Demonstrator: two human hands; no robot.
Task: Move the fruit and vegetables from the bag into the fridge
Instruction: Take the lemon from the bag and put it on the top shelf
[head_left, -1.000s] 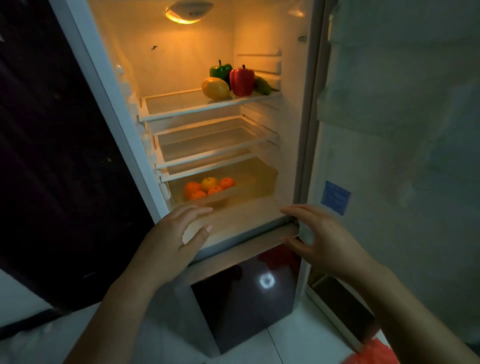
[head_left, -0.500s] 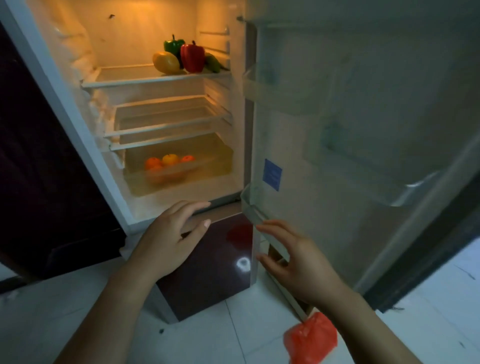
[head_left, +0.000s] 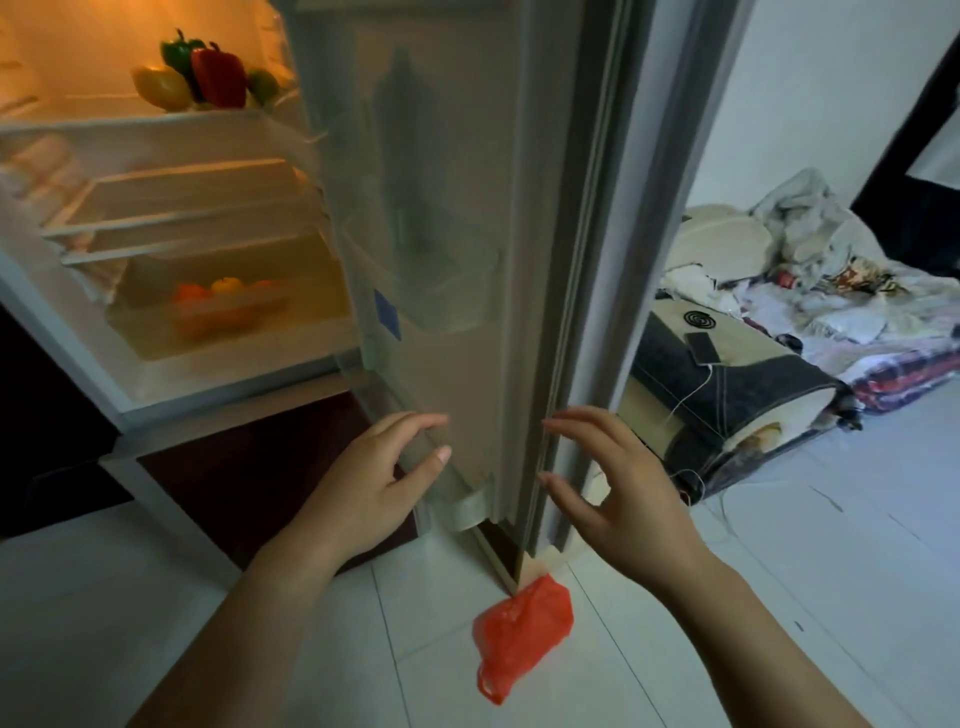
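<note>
Since half a sec ago the view has swung right, so the fridge (head_left: 171, 395) interior now sits at the far left and the open door (head_left: 457, 208) fills the middle, w/ a room beyond it showing on the right. Both hands have shifted over to the door's lower end: left hand (head_left: 374, 483) is spread, fingers loosely curled, in front of the door's inner face by its bottom shelf rail; can't tell if it's touching. Right hand (head_left: 618, 493) is also open, fingers apart and slightly bent, just beside the door's outer edge, holding nothing. Red plastic bag (head_left: 519, 629) lies slumped on the white tile floor (head_left: 831, 571) right below the door's bottom corner, between the two forearms, looking fairly flat. Inside the fridge, top shelf holds a red pepper (head_left: 221, 78), a green pepper (head_left: 176, 49) behind it, a yellow fruit (head_left: 161, 85) to the left & another green veg (head_left: 262, 85) to the right. Bottom drawer (head_left: 228, 312) has several orange and yellow fruits (head_left: 223, 291), blurred thru the clear front. Middle shelves are bare. Off to the right, a heap of bedding (head_left: 779, 291) sits on the floor, well apart from the bag.
</note>
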